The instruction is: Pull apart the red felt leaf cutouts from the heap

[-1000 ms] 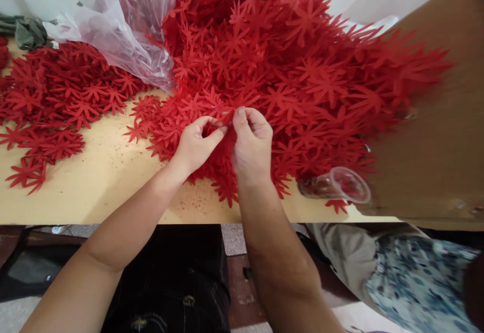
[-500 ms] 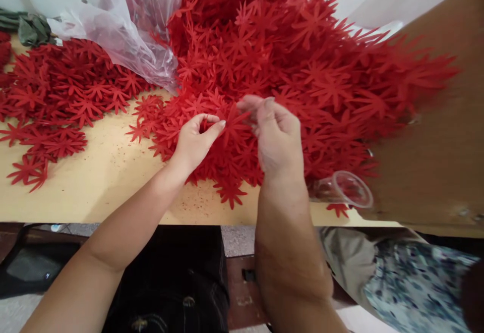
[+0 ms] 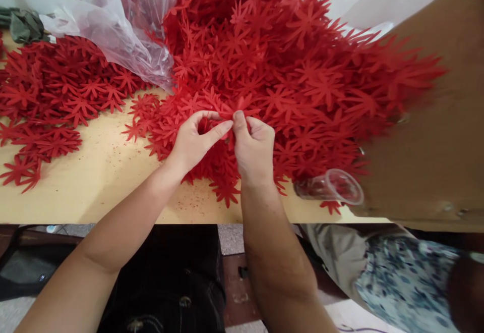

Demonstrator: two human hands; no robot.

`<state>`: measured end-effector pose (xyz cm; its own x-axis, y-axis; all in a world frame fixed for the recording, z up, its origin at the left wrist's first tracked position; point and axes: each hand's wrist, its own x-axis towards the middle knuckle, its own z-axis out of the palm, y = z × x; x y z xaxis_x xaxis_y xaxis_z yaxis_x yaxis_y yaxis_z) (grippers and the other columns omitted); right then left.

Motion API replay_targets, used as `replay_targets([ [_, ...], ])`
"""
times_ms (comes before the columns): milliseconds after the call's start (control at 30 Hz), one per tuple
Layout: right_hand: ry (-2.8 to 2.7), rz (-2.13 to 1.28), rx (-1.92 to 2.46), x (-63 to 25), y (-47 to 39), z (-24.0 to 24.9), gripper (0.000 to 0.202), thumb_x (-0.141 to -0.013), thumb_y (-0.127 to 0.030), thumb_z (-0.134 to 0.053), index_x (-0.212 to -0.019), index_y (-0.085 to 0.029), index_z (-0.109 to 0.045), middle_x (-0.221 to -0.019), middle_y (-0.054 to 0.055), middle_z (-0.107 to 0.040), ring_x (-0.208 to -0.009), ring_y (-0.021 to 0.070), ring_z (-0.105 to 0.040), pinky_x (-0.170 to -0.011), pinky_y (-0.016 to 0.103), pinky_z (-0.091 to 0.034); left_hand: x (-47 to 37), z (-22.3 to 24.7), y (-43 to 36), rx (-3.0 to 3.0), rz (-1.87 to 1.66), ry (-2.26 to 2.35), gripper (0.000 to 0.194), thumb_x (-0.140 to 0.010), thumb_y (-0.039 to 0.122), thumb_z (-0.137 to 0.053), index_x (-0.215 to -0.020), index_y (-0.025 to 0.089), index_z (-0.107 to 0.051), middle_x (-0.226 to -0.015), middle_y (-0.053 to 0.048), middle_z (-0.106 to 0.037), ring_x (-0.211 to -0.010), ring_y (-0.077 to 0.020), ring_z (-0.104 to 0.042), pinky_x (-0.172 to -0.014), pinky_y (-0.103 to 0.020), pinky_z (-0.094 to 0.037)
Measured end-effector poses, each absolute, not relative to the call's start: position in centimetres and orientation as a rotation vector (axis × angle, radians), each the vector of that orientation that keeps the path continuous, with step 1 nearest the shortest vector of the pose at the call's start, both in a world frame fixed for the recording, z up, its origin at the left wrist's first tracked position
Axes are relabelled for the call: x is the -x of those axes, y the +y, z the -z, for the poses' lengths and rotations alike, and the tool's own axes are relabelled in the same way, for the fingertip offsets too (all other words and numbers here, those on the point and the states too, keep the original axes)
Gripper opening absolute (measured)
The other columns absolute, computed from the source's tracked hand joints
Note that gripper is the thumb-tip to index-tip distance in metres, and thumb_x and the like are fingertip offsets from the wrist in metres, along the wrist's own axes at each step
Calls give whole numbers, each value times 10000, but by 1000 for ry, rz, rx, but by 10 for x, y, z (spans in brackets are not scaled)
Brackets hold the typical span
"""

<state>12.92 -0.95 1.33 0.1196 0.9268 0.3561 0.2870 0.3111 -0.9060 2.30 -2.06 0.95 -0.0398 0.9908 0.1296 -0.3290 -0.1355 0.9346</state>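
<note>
A large heap of red star-shaped pieces (image 3: pixel 302 75) covers the middle and right of the pale table. In front of it my left hand (image 3: pixel 196 139) pinches a red piece between thumb and fingers. Close beside it, my right hand (image 3: pixel 254 144) is closed, its thumb and forefinger pressed on a red star-shaped piece (image 3: pixel 242 107). The tips of both hands nearly meet. Part of what they hold blends with the red heap behind.
A clear plastic cup (image 3: pixel 344 186) lies on its side near the front edge of the table (image 3: pixel 124 197). A plastic bag (image 3: pixel 128 30) stands behind, with more red pieces (image 3: pixel 64 86) at left. A brown panel (image 3: pixel 427 136) and a seated person (image 3: pixel 404 272) are at right.
My right hand has moved left and slightly down, from beside the heap to my left hand, and its fingers have closed. The view has shifted slightly.
</note>
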Motion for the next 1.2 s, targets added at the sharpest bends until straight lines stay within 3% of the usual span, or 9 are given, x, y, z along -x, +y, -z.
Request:
replay_targets([
  [133,-1393,-701,1174,-126,-10,-13,493,-764,-571,-480,-497,-178,-347,-479,-70,-284,-449,23,-285,-442,200,-275,-23,-7,-20,-1146,-1473,904,153,-673,185,-654,-777,160,-544,-807,18,-599,-786,-72,-550,-803,-230,-430],
  [233,-1394,-715,1127,-124,-10,-12,365,-773,-494,-527,-601,-175,-480,-568,-53,-445,-548,37,-431,-551,201,-393,-23,-5,-18,-1195,-1492,967,114,-705,141,-597,-807,164,-549,-838,9,-609,-821,-80,-556,-826,-240,-426],
  [333,-1378,-713,1090,-123,-9,-9,229,-765,-411,-573,-729,-187,-547,-700,-32,-554,-662,58,-520,-664,230,-450,-22,-4,-17,-1197,-1517,1015,63,-727,139,-566,-764,165,-522,-796,18,-590,-767,-71,-537,-784,-226,-426],
  [567,-1357,-491,1120,-127,-6,-7,130,-770,-324,-574,-773,-205,-522,-706,-32,-539,-639,68,-516,-653,256,-442,-26,-1,-18,-1288,-1494,1090,158,-752,176,-558,-659,181,-429,-637,43,-470,-611,-70,-424,-646,-230,-388],
  [733,-1330,-341,1155,-125,-1,-5,148,-783,-346,-538,-751,-207,-500,-693,-21,-527,-634,88,-518,-660,285,-446,-28,6,-14,-1438,-1490,1178,152,-777,252,-550,-692,187,-443,-685,18,-495,-662,-98,-448,-677,-261,-395],
  [933,-1221,-506,1126,-117,6,-1,155,-773,-359,-543,-781,-222,-472,-761,2,-590,-757,132,-612,-735,321,-480,-28,8,-11,-1389,-1475,1110,162,-784,287,-550,-697,194,-450,-693,8,-514,-659,-113,-467,-682,-279,-394],
  [1200,-1189,-465,1073,-128,29,2,238,-810,-482,-449,-859,-253,-488,-870,34,-642,-701,137,-617,-603,303,-485,-25,11,-14,-1357,-1492,1073,70,-759,209,-563,-729,199,-501,-669,19,-535,-604,-103,-453,-671,-279,-399],
])
